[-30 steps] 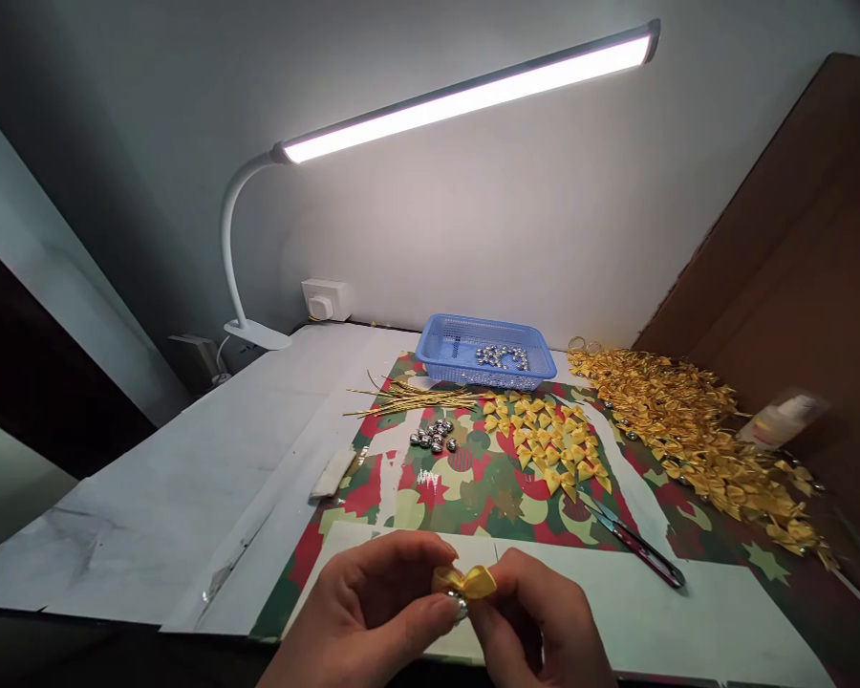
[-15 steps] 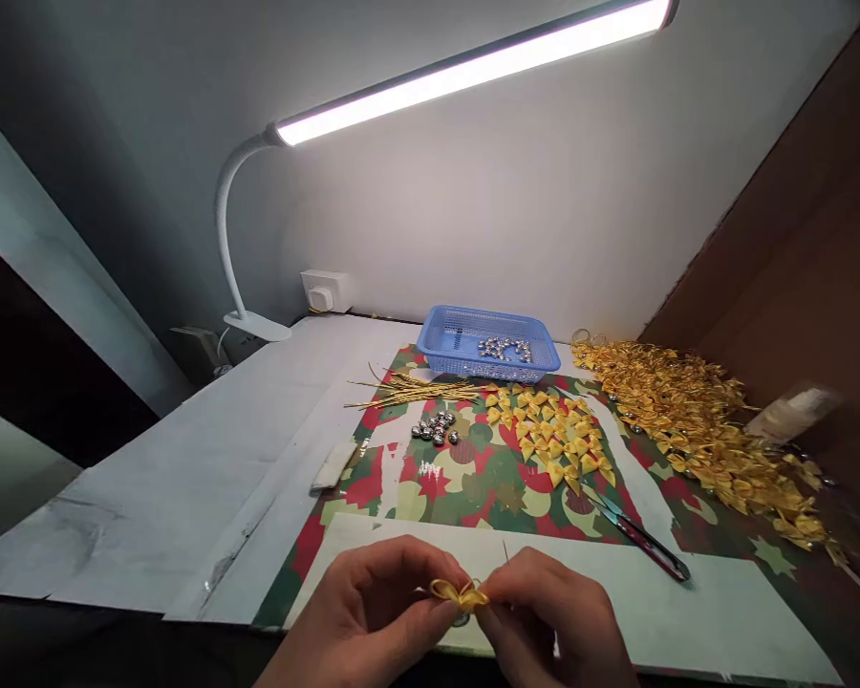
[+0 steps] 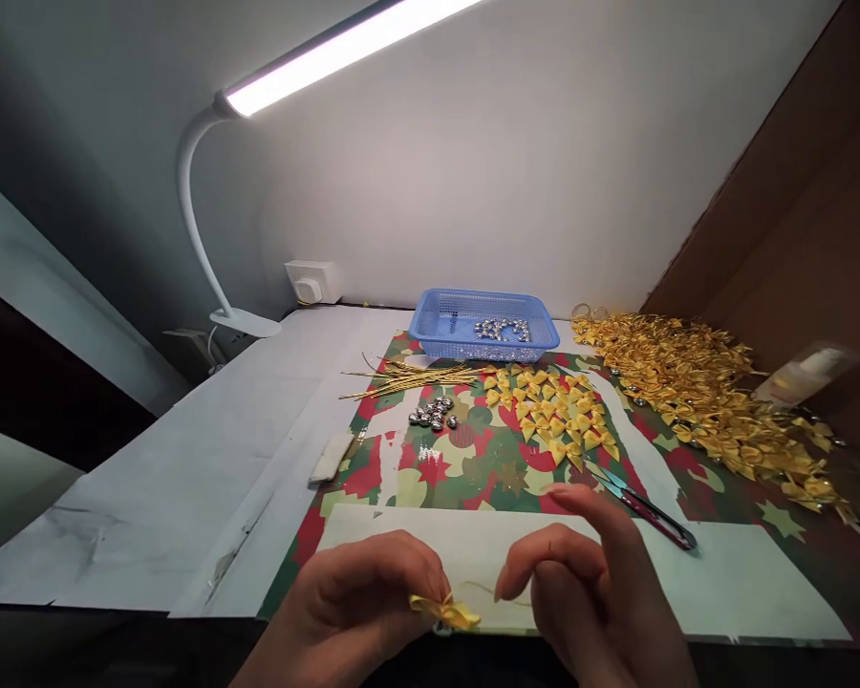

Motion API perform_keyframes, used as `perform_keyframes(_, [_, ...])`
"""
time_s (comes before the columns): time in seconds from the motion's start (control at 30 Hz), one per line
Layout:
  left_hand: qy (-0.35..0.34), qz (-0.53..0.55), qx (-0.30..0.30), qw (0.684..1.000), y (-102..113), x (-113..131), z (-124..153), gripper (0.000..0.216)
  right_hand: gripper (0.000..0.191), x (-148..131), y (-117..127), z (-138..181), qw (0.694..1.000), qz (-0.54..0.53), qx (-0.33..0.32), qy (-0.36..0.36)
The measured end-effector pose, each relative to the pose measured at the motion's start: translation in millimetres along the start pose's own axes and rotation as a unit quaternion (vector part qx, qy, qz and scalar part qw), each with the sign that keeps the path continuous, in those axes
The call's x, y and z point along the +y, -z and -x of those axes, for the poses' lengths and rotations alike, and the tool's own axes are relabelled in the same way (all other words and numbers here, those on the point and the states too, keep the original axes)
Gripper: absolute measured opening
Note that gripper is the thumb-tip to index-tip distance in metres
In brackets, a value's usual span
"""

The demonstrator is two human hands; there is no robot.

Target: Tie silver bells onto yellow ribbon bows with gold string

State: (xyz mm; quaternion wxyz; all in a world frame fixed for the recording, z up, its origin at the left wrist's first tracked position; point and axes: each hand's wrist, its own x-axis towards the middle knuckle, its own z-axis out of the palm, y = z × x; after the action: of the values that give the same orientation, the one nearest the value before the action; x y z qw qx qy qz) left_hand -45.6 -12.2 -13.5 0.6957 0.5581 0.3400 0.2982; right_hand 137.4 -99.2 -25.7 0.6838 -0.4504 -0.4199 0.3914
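Low in the middle of the head view, my left hand [image 3: 365,602] is closed in a pinch on a yellow ribbon bow [image 3: 455,612]. A small silvery bead or bell [image 3: 441,629] shows just under the bow. My right hand [image 3: 594,592] is to the right, apart from the bow, with its index finger and thumb bent together and another finger raised. A thin golden cord [image 3: 483,587] curves from near the bow to the right hand's fingers, which seem closed on it; the exact hold is hidden.
Yellow bows [image 3: 559,411], silver bells [image 3: 434,414] and golden cords [image 3: 408,377] lie on the patterned mat. Thread snips [image 3: 652,511] rest at right. Behind are a blue basket [image 3: 430,346], a heap of finished bows [image 3: 674,373], a bottle [image 3: 803,377] and a lamp [image 3: 193,210].
My right hand has pulled away from the bow to the right, with the cord now stretching between. The left hand keeps the bow, turned slightly. The view has shifted a little.
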Motion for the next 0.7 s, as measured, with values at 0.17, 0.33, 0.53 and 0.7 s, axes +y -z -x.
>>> perform_keyframes(0.17, [0.023, 0.034, 0.001, 0.999, -1, 0, -1, 0.019, 0.025, 5, 6, -6, 0.996, 0.091, -0.003, -0.003])
perform_keyframes(0.33, [0.036, 0.079, -0.006, 0.996, -6, 0, -1, 0.014, 0.015, 10, 8, -12, 0.983, 0.131, -0.052, 0.118])
perform_keyframes(0.53, [0.029, 0.016, 0.0, 0.999, -3, -1, -4, 0.015, 0.013, -4, 9, -18, 0.994, 0.072, 0.032, 0.076])
perform_keyframes(0.7, [0.031, -0.088, -0.029, 0.995, -12, 0, -29, 0.023, 0.03, -22, 3, -24, 0.961, -0.177, 0.112, -0.18])
